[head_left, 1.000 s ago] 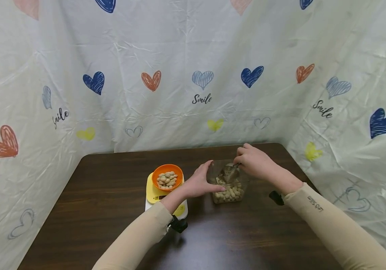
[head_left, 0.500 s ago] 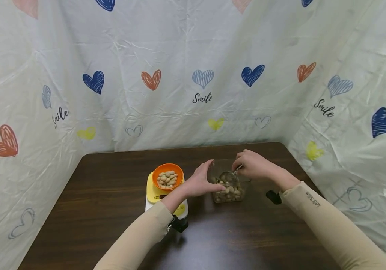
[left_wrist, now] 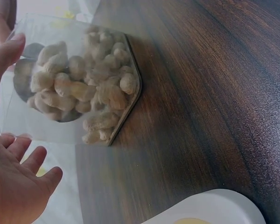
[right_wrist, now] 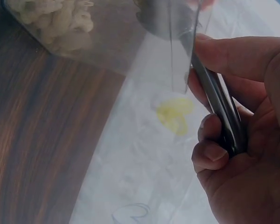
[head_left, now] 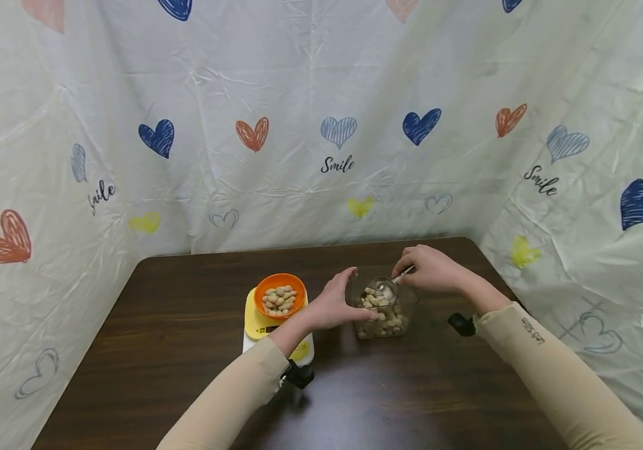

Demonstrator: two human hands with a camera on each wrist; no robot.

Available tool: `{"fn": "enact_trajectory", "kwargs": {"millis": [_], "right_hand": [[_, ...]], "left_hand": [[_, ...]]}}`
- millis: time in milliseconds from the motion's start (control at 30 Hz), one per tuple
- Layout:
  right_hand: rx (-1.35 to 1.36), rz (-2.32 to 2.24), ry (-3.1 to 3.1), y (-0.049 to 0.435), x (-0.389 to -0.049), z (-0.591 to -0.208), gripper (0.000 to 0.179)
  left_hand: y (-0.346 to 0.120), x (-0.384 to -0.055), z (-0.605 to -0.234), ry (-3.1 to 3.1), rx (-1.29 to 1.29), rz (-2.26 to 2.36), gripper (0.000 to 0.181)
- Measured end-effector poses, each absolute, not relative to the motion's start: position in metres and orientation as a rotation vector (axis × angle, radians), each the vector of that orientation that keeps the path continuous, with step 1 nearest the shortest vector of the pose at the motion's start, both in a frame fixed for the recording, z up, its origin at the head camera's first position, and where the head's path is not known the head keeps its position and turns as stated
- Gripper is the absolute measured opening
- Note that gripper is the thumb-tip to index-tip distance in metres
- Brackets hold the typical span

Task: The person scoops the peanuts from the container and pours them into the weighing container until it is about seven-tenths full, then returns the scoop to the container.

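Note:
A clear plastic container (head_left: 412, 307) holding peanuts in their shells (head_left: 391, 323) stands on the dark table. My left hand (head_left: 329, 304) steadies its left side, thumb over the near rim and fingers at the far edge; the left wrist view shows those fingers spread along the wall. My right hand (head_left: 431, 269) grips the handle of a metal scoop (right_wrist: 219, 109), fingers curled round it, at the container's right rim. The scoop's bowl is inside the container, with several peanuts (left_wrist: 56, 88) in it, seen through the clear wall.
Left of the container, an orange bowl (head_left: 258, 292) with peanuts sits on a yellow and white kitchen scale (head_left: 254, 326). My left forearm crosses the scale's near part. A white curtain (head_left: 276, 206) with hearts hangs behind the table (head_left: 186, 350).
The scoop has turned from bowl-down among the peanuts to bowl-up with peanuts in it. My right hand dipped toward the container, then shifted slightly right. My left hand stays in place.

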State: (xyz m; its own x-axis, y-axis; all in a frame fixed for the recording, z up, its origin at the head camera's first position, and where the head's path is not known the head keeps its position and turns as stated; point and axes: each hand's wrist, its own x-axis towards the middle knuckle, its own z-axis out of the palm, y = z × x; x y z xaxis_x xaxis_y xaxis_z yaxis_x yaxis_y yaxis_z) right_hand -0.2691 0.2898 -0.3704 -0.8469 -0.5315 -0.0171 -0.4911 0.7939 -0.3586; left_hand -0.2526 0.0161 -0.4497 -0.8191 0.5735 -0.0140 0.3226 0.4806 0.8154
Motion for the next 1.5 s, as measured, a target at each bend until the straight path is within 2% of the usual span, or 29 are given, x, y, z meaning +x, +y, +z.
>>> {"fn": "enact_trajectory", "kwargs": {"millis": [300,1500], "right_hand": [[-0.662,-0.73,2.818,0.304,-0.265,-0.362,0.013],[-0.553,-0.97,2.697,0.333,-0.263,-0.379,0.023]], "left_hand": [[0.018,-0.253,-0.45,2.465,0.781,1.245,0.111],[0.018,-0.251,-0.451,2.487,0.764,1.222,0.11]]}}
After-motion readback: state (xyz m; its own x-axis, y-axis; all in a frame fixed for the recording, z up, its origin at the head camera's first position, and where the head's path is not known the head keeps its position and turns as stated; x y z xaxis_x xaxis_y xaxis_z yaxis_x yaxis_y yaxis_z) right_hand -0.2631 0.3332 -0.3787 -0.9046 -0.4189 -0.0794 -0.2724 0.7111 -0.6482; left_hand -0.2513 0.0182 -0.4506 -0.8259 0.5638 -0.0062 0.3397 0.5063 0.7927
